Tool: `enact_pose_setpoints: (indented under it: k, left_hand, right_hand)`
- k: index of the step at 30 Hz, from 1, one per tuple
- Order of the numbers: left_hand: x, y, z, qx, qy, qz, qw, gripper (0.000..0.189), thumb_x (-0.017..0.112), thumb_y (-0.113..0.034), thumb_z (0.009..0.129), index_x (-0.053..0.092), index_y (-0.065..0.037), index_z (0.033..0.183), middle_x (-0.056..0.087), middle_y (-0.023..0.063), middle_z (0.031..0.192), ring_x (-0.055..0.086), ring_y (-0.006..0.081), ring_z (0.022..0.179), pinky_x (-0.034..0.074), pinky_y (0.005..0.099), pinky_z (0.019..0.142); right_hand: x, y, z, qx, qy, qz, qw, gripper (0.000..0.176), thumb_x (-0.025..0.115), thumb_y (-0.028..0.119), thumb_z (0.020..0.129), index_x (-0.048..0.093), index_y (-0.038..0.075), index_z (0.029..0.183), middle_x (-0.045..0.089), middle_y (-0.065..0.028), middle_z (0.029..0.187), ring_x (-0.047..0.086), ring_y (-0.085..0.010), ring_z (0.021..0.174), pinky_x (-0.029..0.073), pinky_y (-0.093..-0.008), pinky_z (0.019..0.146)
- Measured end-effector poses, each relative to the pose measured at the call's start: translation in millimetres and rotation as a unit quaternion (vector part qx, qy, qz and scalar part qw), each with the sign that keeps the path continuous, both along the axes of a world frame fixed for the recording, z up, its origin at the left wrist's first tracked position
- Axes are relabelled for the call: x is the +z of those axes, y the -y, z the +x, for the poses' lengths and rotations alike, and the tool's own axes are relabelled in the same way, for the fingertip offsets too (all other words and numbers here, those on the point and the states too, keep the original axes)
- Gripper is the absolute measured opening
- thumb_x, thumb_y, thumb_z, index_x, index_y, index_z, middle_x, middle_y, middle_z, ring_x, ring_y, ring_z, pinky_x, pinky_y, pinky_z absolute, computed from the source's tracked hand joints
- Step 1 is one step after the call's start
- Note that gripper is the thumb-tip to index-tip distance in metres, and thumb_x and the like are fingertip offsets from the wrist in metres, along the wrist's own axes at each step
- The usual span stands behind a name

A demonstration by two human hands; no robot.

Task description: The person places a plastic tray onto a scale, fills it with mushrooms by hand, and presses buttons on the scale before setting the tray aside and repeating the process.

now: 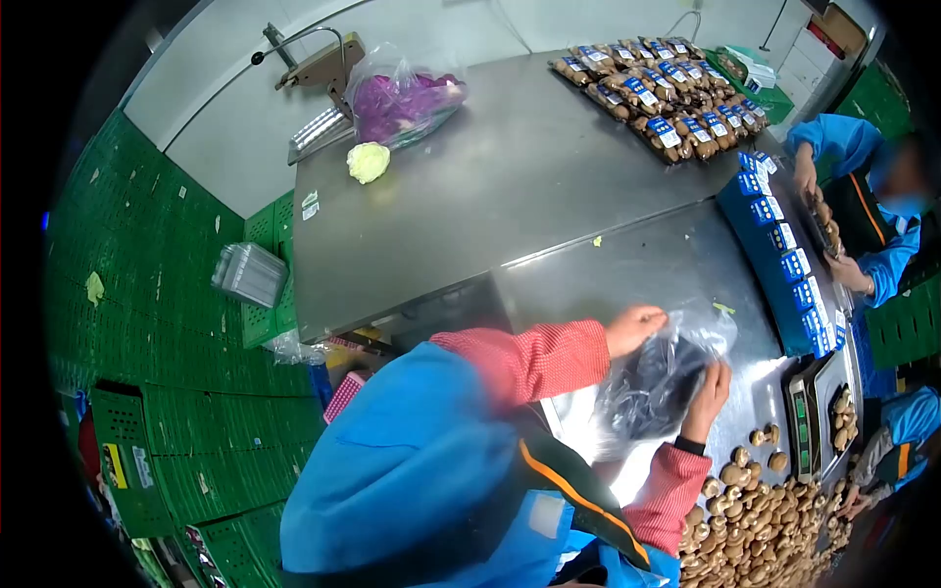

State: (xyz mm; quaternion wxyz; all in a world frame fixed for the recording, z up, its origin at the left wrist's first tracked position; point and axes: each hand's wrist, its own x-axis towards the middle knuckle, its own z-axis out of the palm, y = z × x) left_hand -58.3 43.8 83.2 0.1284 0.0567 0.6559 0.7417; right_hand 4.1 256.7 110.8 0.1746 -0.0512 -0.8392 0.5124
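Observation:
A clear plastic bag [655, 384] is stretched between my two hands above the metal table. My left hand [635, 330] is closed, pinching the bag's upper left edge. On the lower right side, my right hand [708, 397] has its fingers curled on the plastic. The bag looks crumpled and see-through; whether anything lies inside is not clear. Just beyond my right hand, a heap of loose brown mushrooms [760, 524] covers the near right of the table. A scale with a green display [802, 431] stands near them.
Labelled mushroom packs [662, 93] are stacked at the back right. A row of blue-labelled packets [774, 255] lines the table's right side. A co-worker [863, 211] holds a mushroom pack opposite. At the back left lie a purple bag [407, 103] and a pale cabbage [369, 163]. Green crates [147, 294] stand left.

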Motion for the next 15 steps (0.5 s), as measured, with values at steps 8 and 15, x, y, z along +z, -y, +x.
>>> enact_pose_setpoints:
  k: [8,15]
  left_hand:
    - [40.5,80.3,1.5,0.143,-0.104,-0.06,0.982,0.036,0.053,-0.029,0.101,0.06,0.001,0.12,0.064,0.0093,0.117,0.057,0.0198,0.11,0.042,0.0355,0.101]
    - [81.4,204.9,-25.6,0.193,-0.205,-0.121,0.952,0.023,0.047,-0.018,0.102,0.056,-0.003,0.117,0.057,0.0069,0.11,0.059,0.0178,0.1,0.053,0.0328,0.083]
  right_hand:
    - [45.8,37.8,-40.2,0.025,-0.067,0.002,0.997,0.031,0.056,0.023,0.098,0.061,0.002,0.12,0.059,-0.0151,0.106,0.058,-0.0272,0.097,0.046,-0.036,0.087]
    - [-50.0,37.6,-2.0,0.048,0.195,0.105,0.974,0.055,0.06,0.048,0.093,0.058,0.006,0.13,0.059,-0.026,0.109,0.06,-0.0403,0.104,0.049,-0.0447,0.09]
